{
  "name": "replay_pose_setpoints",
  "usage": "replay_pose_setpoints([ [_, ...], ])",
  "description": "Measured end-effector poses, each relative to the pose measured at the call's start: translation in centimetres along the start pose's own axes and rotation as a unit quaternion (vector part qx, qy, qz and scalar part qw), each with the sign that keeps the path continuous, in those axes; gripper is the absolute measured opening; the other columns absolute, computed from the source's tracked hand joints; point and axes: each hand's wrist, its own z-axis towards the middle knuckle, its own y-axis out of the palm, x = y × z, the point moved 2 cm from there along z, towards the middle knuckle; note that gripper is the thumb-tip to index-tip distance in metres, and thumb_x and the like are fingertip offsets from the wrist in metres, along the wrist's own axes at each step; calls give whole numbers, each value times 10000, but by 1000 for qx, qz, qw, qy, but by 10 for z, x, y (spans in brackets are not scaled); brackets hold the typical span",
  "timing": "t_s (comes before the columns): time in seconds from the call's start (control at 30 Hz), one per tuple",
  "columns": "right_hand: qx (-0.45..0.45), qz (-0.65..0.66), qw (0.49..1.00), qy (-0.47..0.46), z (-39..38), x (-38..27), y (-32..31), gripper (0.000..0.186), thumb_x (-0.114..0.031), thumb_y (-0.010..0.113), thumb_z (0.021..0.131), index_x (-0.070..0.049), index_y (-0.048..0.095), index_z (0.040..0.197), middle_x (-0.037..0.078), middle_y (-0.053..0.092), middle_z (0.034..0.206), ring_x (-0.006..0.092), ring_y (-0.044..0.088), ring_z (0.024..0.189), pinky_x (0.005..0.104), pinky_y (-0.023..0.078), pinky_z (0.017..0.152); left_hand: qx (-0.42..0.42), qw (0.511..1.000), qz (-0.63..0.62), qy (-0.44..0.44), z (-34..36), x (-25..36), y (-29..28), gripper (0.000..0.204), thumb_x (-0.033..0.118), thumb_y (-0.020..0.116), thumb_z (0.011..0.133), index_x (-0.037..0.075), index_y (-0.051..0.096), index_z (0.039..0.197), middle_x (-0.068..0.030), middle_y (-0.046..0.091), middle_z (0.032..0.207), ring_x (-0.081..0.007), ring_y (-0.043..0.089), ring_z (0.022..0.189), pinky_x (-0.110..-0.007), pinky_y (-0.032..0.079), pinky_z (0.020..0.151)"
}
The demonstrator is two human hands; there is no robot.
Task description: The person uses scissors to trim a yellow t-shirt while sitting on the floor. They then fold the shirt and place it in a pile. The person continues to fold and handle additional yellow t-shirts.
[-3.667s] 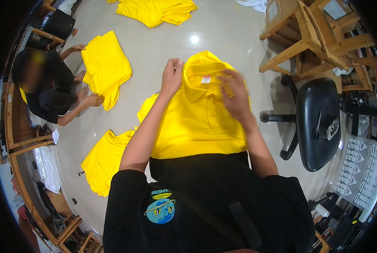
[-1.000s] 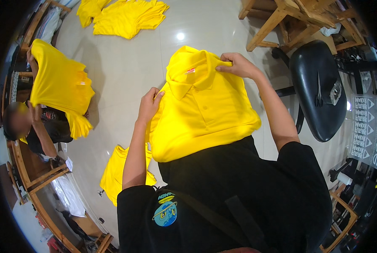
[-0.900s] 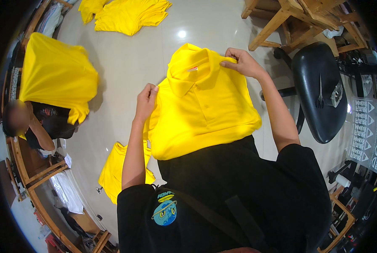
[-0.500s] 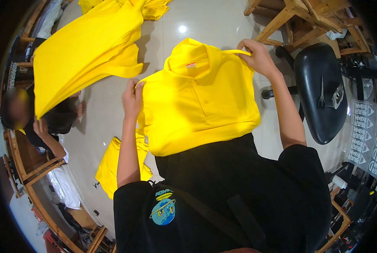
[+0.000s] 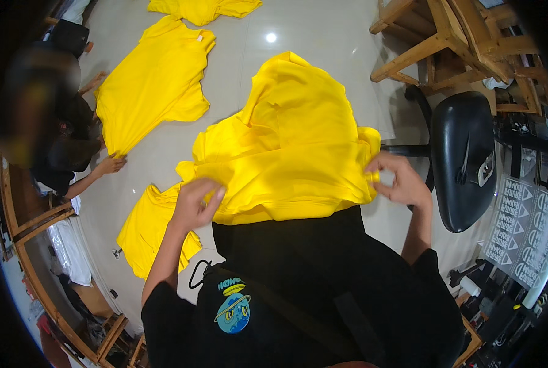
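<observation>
Item: yellow shirt (image 5: 286,147), plain bright fabric, soft and heavily creased, bunched into loose folds with one rounded hump raised at the far end; it is held out in front of the person's black-clad torso, above the pale tiled floor (image 5: 323,30). The near-left edge is gripped by the left hand (image 5: 194,205), whose fingers (image 5: 209,195) are curled and pinched onto the cloth. The right-hand edge, gathered into a small wad, is nipped by the right hand (image 5: 399,181), with fingertips pressed together on the fabric. A second yellow garment (image 5: 148,230) is laid flat on the floor below the left forearm, partly hidden by it. Further left, a large yellow T-shirt (image 5: 154,86) is spread on the floor, its lower corner touched by the hand (image 5: 109,164) of another person seated at the left rim. More yellow cloth (image 5: 203,7) is seen at the top edge. To the right, a black office chair (image 5: 464,159) is placed just beside the right hand, with wooden furniture (image 5: 445,37) behind it.
</observation>
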Motion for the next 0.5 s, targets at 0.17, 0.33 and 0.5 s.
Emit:
replay_pose_setpoints([
  [0.17, 152, 16, 987, -38, 82, -54, 43, 203, -165, 775, 1014, -42, 742, 1172, 162, 741, 1148, 346, 714, 1090, 443, 576, 994, 121, 983, -134, -13, 96, 33, 66, 281, 207, 606, 1130, -6, 684, 1294, -255, 695, 1293, -428, 660, 1235, -451, 521, 1062],
  [0.33, 60, -16, 993, -102, 66, -64, 86, 263, -267, 756, 1052, -32, 738, 1168, 187, 703, 1120, 392, 682, 1050, 446, 553, 930, -44, 991, -125, -28, 57, 47, 103, 303, 251, 596, 1142, -13, 701, 1245, -215, 700, 1151, -419, 693, 1084, -469, 553, 978],
  [0.5, -125, 109, 985, -48, 56, -67, 69, 289, -307, 726, 1066, -44, 770, 952, 156, 732, 818, 382, 713, 771, 472, 549, 730, -121, 950, -282, -65, 50, 49, 69, 383, 270, 554, 1156, -36, 756, 1049, -186, 737, 968, -321, 746, 935, -435, 581, 888],
])
